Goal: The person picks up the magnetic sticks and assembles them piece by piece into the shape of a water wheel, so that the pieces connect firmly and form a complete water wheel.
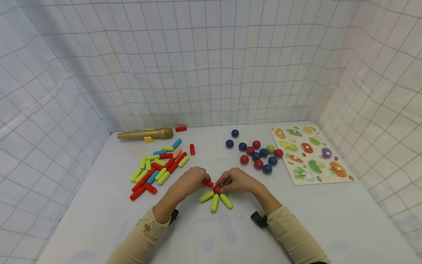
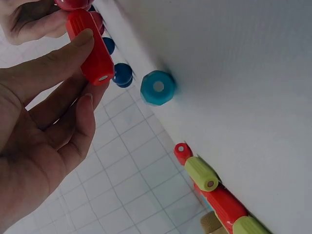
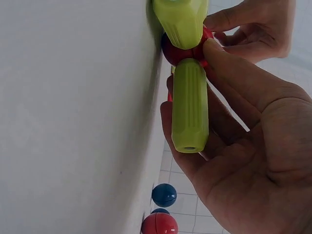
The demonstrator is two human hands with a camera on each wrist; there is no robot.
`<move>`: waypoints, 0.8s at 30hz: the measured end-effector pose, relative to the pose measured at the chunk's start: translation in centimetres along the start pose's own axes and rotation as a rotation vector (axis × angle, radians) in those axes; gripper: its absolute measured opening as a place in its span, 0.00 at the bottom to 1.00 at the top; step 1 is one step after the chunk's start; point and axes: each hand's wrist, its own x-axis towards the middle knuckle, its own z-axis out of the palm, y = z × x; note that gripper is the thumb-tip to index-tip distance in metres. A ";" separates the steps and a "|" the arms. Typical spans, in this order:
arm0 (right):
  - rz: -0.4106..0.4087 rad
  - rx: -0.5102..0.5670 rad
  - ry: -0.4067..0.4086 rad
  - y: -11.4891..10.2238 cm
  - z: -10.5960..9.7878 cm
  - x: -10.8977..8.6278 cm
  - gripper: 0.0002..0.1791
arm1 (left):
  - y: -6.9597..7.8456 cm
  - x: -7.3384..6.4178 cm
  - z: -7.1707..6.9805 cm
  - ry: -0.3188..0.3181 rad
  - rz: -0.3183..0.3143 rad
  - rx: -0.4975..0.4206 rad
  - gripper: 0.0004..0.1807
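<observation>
Between thumb and fingers, my left hand [image 1: 192, 179] pinches a short red ribbed rod [image 2: 100, 61]. The rod's far end is right at a red ball [image 1: 216, 189] in the middle of the table. My right hand [image 1: 240, 180] holds that ball from the right, its thumb against the side in the right wrist view. Three yellow-green rods fan out from the ball toward me: one left [image 1: 206, 197], one in the middle [image 1: 215, 204] and one right [image 1: 226, 201]. In the right wrist view, a green rod [image 3: 190, 107] partly hides the fingers behind it.
A loose pile of red, green and blue rods [image 1: 163, 178] lies to the left. Behind it rests a gold microphone-shaped object [image 1: 145, 134]. Blue, red and green balls [image 1: 258, 164] are scattered at the right, beside a vegetable puzzle board [image 1: 301, 182]. Gridded curtains [image 1: 211, 66] enclose the table.
</observation>
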 end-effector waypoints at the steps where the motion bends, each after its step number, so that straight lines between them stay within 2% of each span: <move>1: -0.001 -0.001 -0.001 0.0 0.0 0.0 0.13 | 0.1 0.0 0.1 -0.003 0.008 -0.001 0.10; 4: 0.009 -0.007 -0.003 0.0 0.1 0.1 0.13 | 0.2 0.0 0.3 -0.012 0.011 -0.009 0.09; 7: 0.041 -0.034 0.029 -0.3 0.0 0.0 0.13 | 0.4 0.1 0.4 -0.016 -0.003 -0.016 0.08; 9: 0.065 -0.073 0.082 -0.5 -0.1 0.1 0.12 | 0.4 0.1 0.4 -0.022 -0.021 -0.025 0.09; 13: 0.105 -0.226 0.219 -1.3 -0.2 0.1 0.10 | 0.4 0.0 0.4 -0.044 -0.059 -0.062 0.10; 16: 0.119 -0.309 0.272 -2.0 -0.1 0.1 0.07 | 0.4 -0.1 0.7 -0.052 -0.079 -0.076 0.11; 21: 0.094 -0.294 0.248 -2.2 0.1 -0.1 0.08 | 0.4 -0.1 1.2 -0.069 -0.119 -0.094 0.13; 24: 0.082 -0.250 0.205 -1.9 0.3 -0.1 0.09 | 0.2 -0.2 1.3 -0.077 -0.109 -0.100 0.14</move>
